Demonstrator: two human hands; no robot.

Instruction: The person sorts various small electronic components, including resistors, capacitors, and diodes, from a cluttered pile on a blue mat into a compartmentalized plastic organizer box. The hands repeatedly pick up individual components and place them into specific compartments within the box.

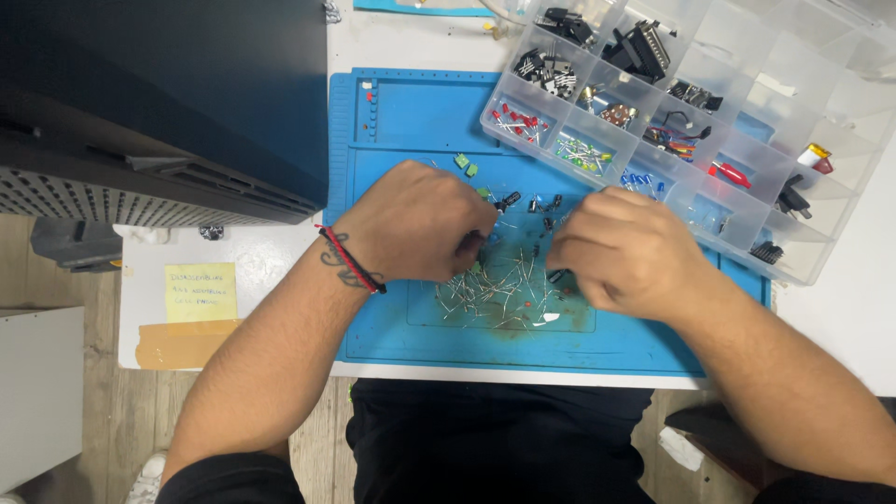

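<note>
Blue silicone work mat [392,140] covers the white bench. Both hands curl fingers inward over a loose heap of small leaded components [499,289]; left hand [420,224] seems to pinch one, right hand [625,252] likewise, though knuckles hide the tips. Better to pick singly, with the clear compartment organiser [803,261] just beside.

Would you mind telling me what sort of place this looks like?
Probably an electronics hobby or repair bench: a blue work mat strewn with loose wire-legged components, and a clear compartment organiser of sorted small parts beside both hands.
</note>
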